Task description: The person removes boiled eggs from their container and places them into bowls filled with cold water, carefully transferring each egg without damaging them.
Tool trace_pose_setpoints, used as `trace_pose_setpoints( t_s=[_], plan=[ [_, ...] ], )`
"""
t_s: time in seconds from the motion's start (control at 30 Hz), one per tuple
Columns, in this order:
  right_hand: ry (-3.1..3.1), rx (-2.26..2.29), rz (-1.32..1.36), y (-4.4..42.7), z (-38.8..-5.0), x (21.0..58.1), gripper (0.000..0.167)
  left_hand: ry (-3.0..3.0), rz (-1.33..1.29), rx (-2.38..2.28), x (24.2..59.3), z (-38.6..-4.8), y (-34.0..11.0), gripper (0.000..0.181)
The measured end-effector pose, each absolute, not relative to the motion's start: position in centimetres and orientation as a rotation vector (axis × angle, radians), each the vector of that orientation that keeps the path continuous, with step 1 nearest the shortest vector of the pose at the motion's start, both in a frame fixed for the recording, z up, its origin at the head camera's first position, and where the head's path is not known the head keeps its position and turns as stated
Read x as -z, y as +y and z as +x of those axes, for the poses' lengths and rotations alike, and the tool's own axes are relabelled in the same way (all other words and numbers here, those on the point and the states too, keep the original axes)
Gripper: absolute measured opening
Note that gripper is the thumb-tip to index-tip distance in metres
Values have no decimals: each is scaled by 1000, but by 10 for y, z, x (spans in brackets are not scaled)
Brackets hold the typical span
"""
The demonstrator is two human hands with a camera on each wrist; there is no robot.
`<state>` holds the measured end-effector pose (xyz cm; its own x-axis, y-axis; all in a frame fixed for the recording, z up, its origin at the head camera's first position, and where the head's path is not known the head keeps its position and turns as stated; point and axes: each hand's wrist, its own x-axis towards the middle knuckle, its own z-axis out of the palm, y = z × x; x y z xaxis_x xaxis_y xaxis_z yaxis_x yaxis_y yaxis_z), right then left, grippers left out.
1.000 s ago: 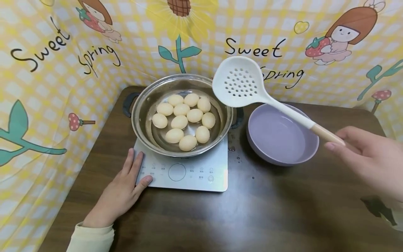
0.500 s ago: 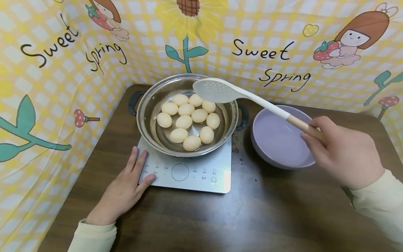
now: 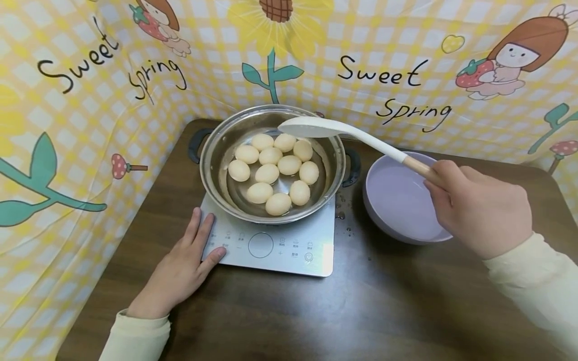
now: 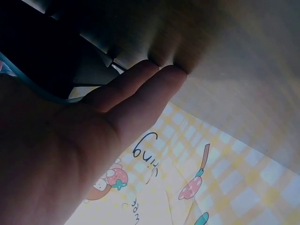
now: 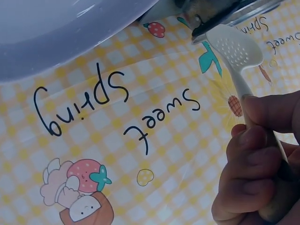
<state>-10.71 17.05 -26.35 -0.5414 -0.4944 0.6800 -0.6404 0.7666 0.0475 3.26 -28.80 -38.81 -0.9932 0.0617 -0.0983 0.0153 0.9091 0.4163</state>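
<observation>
A steel pot [image 3: 208, 168] with a little water and several pale peeled eggs [image 3: 267, 173] stands on a silver induction cooker [image 3: 289, 266]. My left hand [image 3: 173, 273] rests at the cooker's left edge, fingers straight and thumb on the panel; the left wrist view shows two fingertips near the dark tabletop. In my right hand [image 3: 480, 208] is the wooden handle of a white skimmer [image 3: 316, 127], fingers curled round it in the right wrist view. The skimmer's perforated head hangs over the pot's back right rim, tilted edge-on, with nothing visible on it.
A lilac bowl [image 3: 393, 193] stands right of the pot, beneath my right hand and the skimmer handle. Dark pot handles [image 3: 353, 168] stick out at the sides. Water drops [image 3: 340, 215] dot the table. A checked cloth [image 3: 307, 90] covers the walls behind.
My right hand has moved left with the skimmer, bringing its head from above the bowl's left side to over the pot and turning it flatter. My left hand stays at the cooker.
</observation>
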Motion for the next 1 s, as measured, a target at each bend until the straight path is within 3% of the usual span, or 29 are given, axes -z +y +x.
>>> trace_pose_setpoints(
  t_s=[0.6,1.0],
  plan=[
    [-2242,-250,880,161,-113,264,12,2973,44,-653,390,35,-286,79],
    [-2297,-256,963,163,-109,256,21,2982,45,-649,387,34,-286,79]
  ],
)
